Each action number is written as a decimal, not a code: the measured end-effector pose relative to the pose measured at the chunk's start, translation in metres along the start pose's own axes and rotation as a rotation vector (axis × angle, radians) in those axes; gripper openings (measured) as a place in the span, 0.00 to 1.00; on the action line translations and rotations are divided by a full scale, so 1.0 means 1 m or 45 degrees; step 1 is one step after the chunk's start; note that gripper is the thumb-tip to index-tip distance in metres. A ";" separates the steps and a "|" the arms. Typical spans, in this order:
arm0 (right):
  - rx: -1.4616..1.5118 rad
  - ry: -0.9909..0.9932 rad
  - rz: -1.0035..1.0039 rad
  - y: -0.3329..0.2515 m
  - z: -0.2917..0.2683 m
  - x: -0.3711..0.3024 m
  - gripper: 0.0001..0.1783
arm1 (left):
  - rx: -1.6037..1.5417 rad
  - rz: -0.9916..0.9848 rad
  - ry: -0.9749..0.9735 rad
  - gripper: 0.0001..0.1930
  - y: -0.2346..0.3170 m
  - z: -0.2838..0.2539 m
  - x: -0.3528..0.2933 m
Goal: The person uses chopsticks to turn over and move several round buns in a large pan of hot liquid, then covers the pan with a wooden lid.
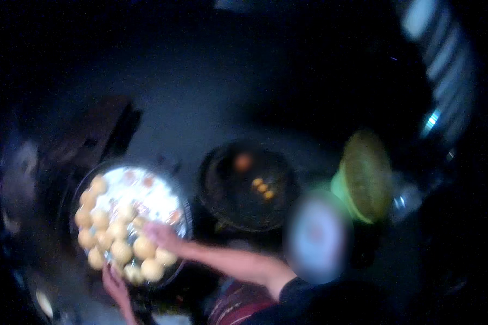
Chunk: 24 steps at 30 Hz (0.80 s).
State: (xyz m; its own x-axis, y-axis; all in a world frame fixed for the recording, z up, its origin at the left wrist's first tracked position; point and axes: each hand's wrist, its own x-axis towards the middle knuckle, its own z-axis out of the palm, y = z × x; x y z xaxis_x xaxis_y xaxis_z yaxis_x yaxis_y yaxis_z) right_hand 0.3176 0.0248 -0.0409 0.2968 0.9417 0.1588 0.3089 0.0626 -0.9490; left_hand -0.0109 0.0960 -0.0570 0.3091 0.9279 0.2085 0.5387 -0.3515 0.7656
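Note:
A wide round metal tray (pixel 187 210) stands at the left, its inside bright under the light. Several pale yellow balls that look like dough (pixel 121 251) crowd its left and near sides. My right hand (pixel 161 236) reaches in from the right, over the balls near the tray's middle. Its fingers are smeared, so I cannot see whether a ball is in them. At the tray's near-left rim is my left hand (pixel 115 283), its fingertips close to the nearest balls. Blur hides how its fingers are bent.
A dark round pan (pixel 230 211) with a few small orange-yellow pieces (pixel 262 188) sits right of the tray. Farther right is a green tub (pixel 341 189) with a tilted brownish round thing (pixel 367 173) against it. A brown slab (pixel 92 127) lies behind the tray. Much of the surroundings is dark.

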 end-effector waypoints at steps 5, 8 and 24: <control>-0.023 0.080 -0.323 -0.042 0.016 0.008 0.12 | 0.175 0.197 0.014 0.23 -0.041 -0.017 0.007; 0.078 0.227 -0.234 -0.026 0.012 0.022 0.13 | 0.291 0.326 -0.057 0.25 -0.022 -0.005 0.015; 0.120 0.463 -0.191 -0.019 0.038 0.017 0.08 | 0.427 0.074 -0.185 0.21 -0.033 -0.023 -0.030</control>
State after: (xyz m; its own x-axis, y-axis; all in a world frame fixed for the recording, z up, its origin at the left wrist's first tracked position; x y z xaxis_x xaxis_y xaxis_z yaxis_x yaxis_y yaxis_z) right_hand 0.2829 0.0522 -0.0304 0.5602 0.7423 0.3676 0.2940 0.2367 -0.9260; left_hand -0.0563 0.0829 -0.0745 0.4416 0.8865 0.1387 0.7367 -0.4464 0.5079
